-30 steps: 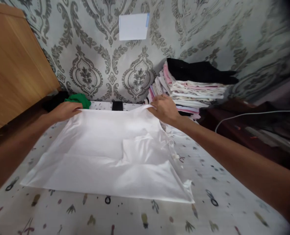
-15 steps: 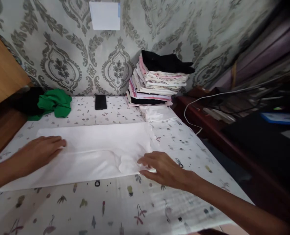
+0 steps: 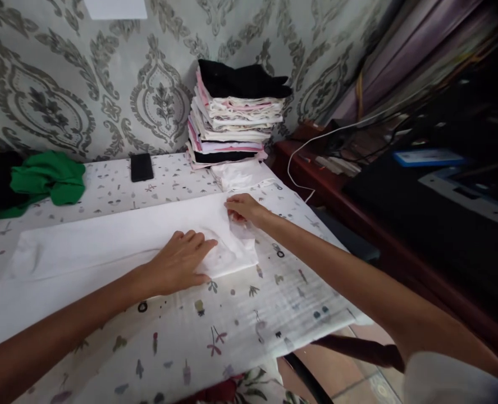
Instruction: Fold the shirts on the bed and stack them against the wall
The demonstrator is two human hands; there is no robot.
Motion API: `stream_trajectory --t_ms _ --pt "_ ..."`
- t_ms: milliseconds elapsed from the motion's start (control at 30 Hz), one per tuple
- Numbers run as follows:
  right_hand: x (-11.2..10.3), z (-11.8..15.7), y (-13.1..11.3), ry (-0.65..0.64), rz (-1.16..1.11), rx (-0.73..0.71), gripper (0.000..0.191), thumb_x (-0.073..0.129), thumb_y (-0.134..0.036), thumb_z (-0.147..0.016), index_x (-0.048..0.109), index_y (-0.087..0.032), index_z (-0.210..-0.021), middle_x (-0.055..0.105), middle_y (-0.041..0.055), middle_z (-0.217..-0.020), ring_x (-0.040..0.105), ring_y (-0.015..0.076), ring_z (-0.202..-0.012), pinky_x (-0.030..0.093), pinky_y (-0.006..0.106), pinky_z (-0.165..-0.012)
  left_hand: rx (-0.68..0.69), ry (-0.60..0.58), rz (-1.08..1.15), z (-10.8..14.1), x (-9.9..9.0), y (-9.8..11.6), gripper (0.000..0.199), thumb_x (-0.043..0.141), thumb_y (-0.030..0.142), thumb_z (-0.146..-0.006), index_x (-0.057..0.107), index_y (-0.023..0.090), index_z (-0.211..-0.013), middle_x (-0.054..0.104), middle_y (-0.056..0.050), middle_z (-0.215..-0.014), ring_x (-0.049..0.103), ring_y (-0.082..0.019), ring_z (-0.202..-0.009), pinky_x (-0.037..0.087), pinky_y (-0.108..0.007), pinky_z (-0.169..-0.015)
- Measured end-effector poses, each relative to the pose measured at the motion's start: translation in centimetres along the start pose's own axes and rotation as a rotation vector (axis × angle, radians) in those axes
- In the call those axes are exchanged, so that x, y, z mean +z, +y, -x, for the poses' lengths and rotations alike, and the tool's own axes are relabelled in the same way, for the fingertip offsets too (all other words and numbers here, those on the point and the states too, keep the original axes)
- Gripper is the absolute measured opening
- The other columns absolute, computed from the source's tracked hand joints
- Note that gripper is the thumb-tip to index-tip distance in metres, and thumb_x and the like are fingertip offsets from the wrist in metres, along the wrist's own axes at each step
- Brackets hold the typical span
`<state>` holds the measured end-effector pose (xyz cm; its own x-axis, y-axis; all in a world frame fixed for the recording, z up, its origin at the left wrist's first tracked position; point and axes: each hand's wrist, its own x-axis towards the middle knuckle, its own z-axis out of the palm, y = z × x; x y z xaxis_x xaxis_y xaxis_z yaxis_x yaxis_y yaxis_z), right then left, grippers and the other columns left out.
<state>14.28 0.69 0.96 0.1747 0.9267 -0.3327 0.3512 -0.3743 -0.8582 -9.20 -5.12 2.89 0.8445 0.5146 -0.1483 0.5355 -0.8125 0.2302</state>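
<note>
A long white cloth [image 3: 118, 230], folded lengthwise, lies across the patterned table cover [image 3: 168, 325]. My left hand [image 3: 181, 261] rests on its near right part, palm down with the fingers spread. At the far right corner of the cloth, my right hand [image 3: 245, 210] has thumb and fingers pinched on the edge. The cloth is rumpled between my two hands, and a thin, sheer-looking bit of it shows below my right hand. Whether it is a garment cannot be made out.
A tall stack of folded clothes [image 3: 236, 120] stands by the wall, with a folded white piece [image 3: 242, 174] before it. A black phone [image 3: 141, 167] and a crumpled green cloth [image 3: 50, 177] lie at the back. A white cable [image 3: 291, 163] hangs by the dark red furniture on the right.
My left hand has moved right along the cloth to its near right part. My right hand has gone from the near edge to the far right corner. The view has turned right.
</note>
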Motion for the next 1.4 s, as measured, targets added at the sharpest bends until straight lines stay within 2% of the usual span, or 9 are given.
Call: stream_trajectory --t_ms 100,200,367,433,533,633,767,1000,1400 --pt "0.2 -1.5 -0.4 0.004 0.054 0.012 0.018 0.067 -0.014 -0.084 0.055 -0.017 -0.071 0.055 -0.0034 -0.051 0.041 0.0072 -0.036 0.026 0.020 -0.038 0.027 -0.065 0.016 0.1 -0.2 0.1 0.020 0.049 0.025 -0.095 0.059 0.021 -0.111 0.063 -0.006 -0.104 0.059 -0.025 -0.098 0.040 -0.038 -0.086" --pt "0.0 -1.8 -0.2 0.041 0.107 -0.001 0.011 0.067 -0.014 -0.082 0.057 -0.018 -0.082 0.056 -0.0045 -0.055 0.045 0.0085 -0.041 0.030 0.021 -0.042 0.104 -0.132 0.125 1.3 -0.9 0.3 0.020 0.041 0.016 -0.096 0.061 0.020 -0.099 0.063 -0.004 -0.099 0.060 -0.019 -0.087 0.040 -0.031 -0.075" --pt "-0.3 3.1 1.1 0.137 0.332 -0.400 0.014 0.063 -0.024 -0.085 0.058 -0.019 -0.097 0.057 -0.0047 -0.065 0.052 0.0119 -0.057 0.038 0.024 -0.057 0.099 -0.290 0.473 3.8 -2.5 -0.3 0.012 0.052 0.025 -0.093 0.063 0.022 -0.090 0.063 0.002 -0.079 0.057 -0.013 -0.068 0.039 -0.024 -0.063" --pt "0.0 6.4 1.8 0.049 0.375 -0.538 0.015 0.057 -0.033 -0.091 0.059 -0.019 -0.091 0.057 -0.0035 -0.065 0.051 0.0120 -0.059 0.038 0.025 -0.059 -0.045 -0.216 0.539 4.3 -2.6 -0.9 0.017 0.051 0.032 -0.094 0.063 0.021 -0.087 0.062 0.002 -0.074 0.055 -0.013 -0.063 0.038 -0.023 -0.058" --pt "0.8 10.9 3.2 -0.059 0.489 -0.612 0.031 0.055 -0.048 -0.093 0.060 -0.018 -0.088 0.060 0.0000 -0.071 0.052 0.0131 -0.061 0.038 0.026 -0.059 -0.250 0.043 0.514 4.7 -1.9 -1.6 0.021 0.051 0.040 -0.093 0.061 0.021 -0.089 0.063 0.001 -0.077 0.056 -0.015 -0.067 0.039 -0.025 -0.059" --pt "1.8 13.5 4.7 -0.026 0.629 -0.619 0.031 0.063 -0.048 -0.089 0.060 -0.018 -0.098 0.065 0.0039 -0.086 0.056 0.0154 -0.067 0.040 0.028 -0.061 -0.271 0.188 0.387 4.7 -0.9 -1.3 0.022 0.054 0.042 -0.090 0.059 0.021 -0.095 0.064 -0.002 -0.088 0.058 -0.018 -0.078 0.043 -0.028 -0.067" --pt "2.5 14.4 6.4 0.016 0.678 -0.611 0.020 0.059 -0.025 -0.088 0.058 -0.020 -0.108 0.065 0.0040 -0.091 0.056 0.0147 -0.067 0.041 0.027 -0.060 -0.176 0.134 0.156 4.2 0.7 0.2 0.026 0.054 0.043 -0.092 0.058 0.020 -0.103 0.063 -0.005 -0.097 0.058 -0.021 -0.085 0.045 -0.031 -0.067" --pt "3.1 15.1 6.6 0.123 0.497 -0.733 0.035 0.043 -0.003 -0.082 0.057 -0.021 -0.109 0.060 0.0025 -0.085 0.055 0.0134 -0.064 0.044 0.025 -0.057 -0.144 0.187 -0.071 4.3 2.7 0.1 0.021 0.039 0.023 -0.100 0.059 0.019 -0.094 0.065 -0.006 -0.091 0.061 -0.022 -0.086 0.043 -0.032 -0.065" --pt "2.8 14.9 6.4 0.170 0.543 -0.935 0.047 0.037 0.002 -0.084 0.056 -0.019 -0.121 0.058 0.0056 -0.092 0.060 0.0164 -0.077 0.052 0.027 -0.065 -0.349 0.302 0.104 7.3 0.3 -1.3 0.018 0.037 0.026 -0.092 0.055 0.022 -0.091 0.062 0.003 -0.070 0.055 -0.013 -0.057 0.037 -0.025 -0.056"
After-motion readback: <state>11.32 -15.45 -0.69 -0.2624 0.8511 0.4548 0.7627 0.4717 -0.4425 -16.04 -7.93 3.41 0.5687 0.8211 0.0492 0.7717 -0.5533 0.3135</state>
